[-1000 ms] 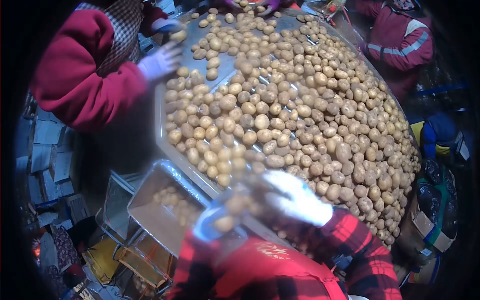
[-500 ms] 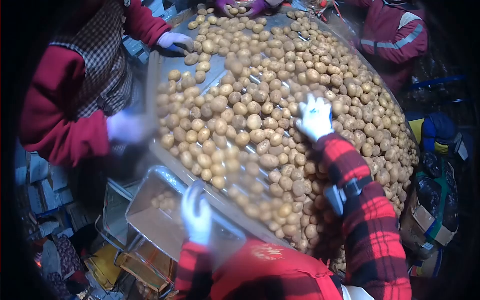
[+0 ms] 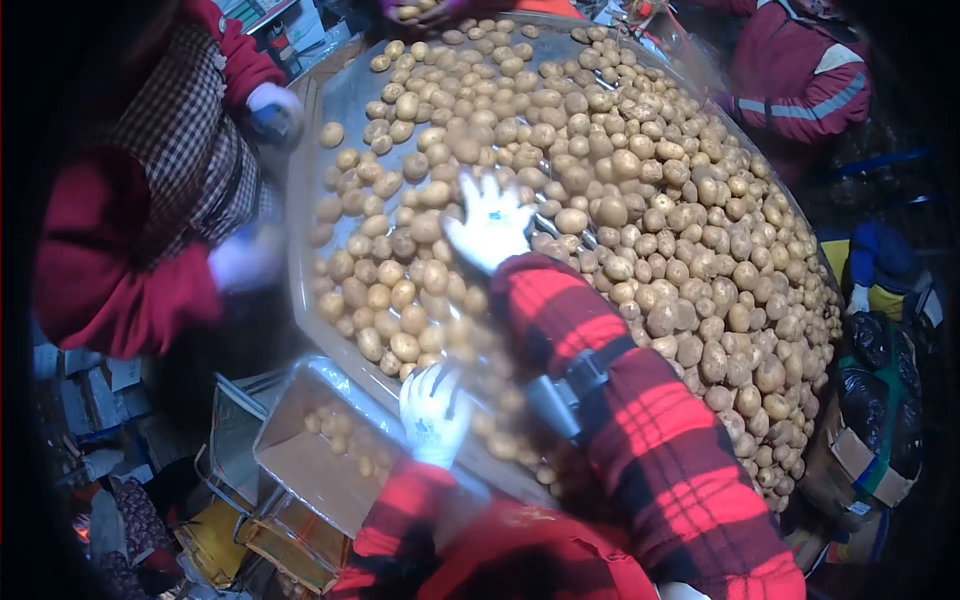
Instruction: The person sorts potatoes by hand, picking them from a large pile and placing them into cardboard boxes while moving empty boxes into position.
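Potatoes [image 3: 690,240] cover a metal sorting table [image 3: 312,110], heaped thickest on its right side. My right hand [image 3: 490,222], in a white glove, reaches over the middle of the pile with fingers spread, at the potatoes and gripping none that I can see. My left hand [image 3: 435,415], gloved in white too, is at the table's near edge beside the closest potatoes. Its fingers are stretched out and apart. Just left of it stands a plastic-lined box [image 3: 300,455] with several small potatoes [image 3: 335,425] inside. Potatoes between my hands are blurred.
Across the left edge, a co-worker in a checked apron [image 3: 185,130] has both gloved hands off the table. Another person's purple glove [image 3: 425,10] holds potatoes at the far end. A person in a red jacket [image 3: 800,80] stands far right. Bagged boxes [image 3: 870,430] sit at right.
My right hand has swept left across the pile, exposing bits of table. My left hand has shifted slightly right, onto the table edge. The apron-wearing co-worker's far hand has drawn back from the potatoes.
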The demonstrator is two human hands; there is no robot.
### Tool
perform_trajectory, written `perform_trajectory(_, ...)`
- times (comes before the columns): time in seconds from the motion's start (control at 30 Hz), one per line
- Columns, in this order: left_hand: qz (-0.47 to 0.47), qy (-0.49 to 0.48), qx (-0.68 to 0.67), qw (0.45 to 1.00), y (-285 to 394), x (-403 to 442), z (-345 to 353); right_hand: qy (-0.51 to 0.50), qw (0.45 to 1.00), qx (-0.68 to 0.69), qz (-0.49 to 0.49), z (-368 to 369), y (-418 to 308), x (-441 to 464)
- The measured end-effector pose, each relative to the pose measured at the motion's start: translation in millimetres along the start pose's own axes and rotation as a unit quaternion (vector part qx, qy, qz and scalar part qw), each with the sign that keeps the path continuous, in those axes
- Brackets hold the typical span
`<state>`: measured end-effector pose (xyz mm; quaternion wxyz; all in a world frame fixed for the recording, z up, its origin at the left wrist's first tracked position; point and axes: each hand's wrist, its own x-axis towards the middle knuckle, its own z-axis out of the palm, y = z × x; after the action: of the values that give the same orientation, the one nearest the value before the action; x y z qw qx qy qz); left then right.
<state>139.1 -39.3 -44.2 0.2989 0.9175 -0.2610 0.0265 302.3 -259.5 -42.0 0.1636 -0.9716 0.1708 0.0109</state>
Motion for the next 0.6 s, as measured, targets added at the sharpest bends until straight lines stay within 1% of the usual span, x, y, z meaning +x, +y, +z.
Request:
perform_trajectory(0.07, -0.003, 0.009, -0.014, 1.000, -0.2, -0.3, -0.5, 0.026, 0.999, 0.023, -0.016, 10.7, -7.7, -6.6)
perform_trajectory(0.13, 0.005, 0.004, -0.004, 1.000, -2.0, 1.5, -0.7, 0.059, 0.996, 0.039, -0.053, 9.8, -6.3, -41.2)
perform_trajectory(0.2, 0.013, 0.002, 0.001, 1.000, 0.0, 2.2, -1.2, 0.017, 0.991, 0.020, -0.134, 19.2, 16.7, -73.9)
perform_trajectory(0.27, 0.011, -0.005, -0.010, 1.000, 2.9, 5.4, -6.6, -0.099, 0.965, 0.036, -0.240, -24.0, 46.6, -94.6)
perform_trajectory(0.3, 0.007, -0.011, -0.010, 1.000, 2.6, 5.2, -6.8, -0.118, 0.953, 0.108, -0.257, -34.6, 64.9, -93.2)
perform_trajectory(0.33, 0.007, -0.010, -0.012, 1.000, 2.4, 4.7, -7.0, 0.057, 0.908, 0.035, -0.413, -49.1, 85.6, -88.0)
perform_trajectory(0.37, 0.006, -0.011, -0.008, 1.000, 2.3, 4.2, -7.0, 0.111, 0.948, 0.081, -0.288, -89.3, 76.1, -79.5)
perform_trajectory(0.4, 0.006, -0.011, -0.003, 1.000, 3.1, 4.2, -6.9, 0.121, 0.952, -0.001, -0.280, -111.5, 91.0, -62.9)
perform_trajectory(0.43, 0.001, -0.018, -0.009, 1.000, 5.5, 5.6, -9.1, 0.189, 0.944, 0.031, -0.269, -111.0, 124.2, -39.4)
perform_trajectory(0.47, 0.000, -0.016, -0.008, 1.000, 3.3, 4.4, -6.5, 0.212, 0.956, -0.028, -0.202, -119.5, 148.1, -21.1)
perform_trajectory(0.5, 0.002, -0.020, -0.011, 1.000, -1.2, 0.7, -3.3, 0.149, 0.981, -0.066, -0.101, -131.8, 163.7, -5.9)
perform_trajectory(0.53, 0.002, -0.025, -0.010, 1.000, -4.9, -2.8, -2.1, 0.105, 0.991, -0.085, -0.011, -118.4, 191.2, 13.8)
perform_trajectory(0.57, -0.003, -0.018, -0.005, 1.000, -4.4, -4.6, -1.4, 0.025, 0.988, -0.152, -0.010, -120.2, 200.3, 23.9)
perform_trajectory(0.6, -0.008, -0.017, 0.002, 1.000, -5.2, -5.9, -1.3, 0.063, 0.981, -0.181, -0.042, -107.4, 201.2, 28.8)
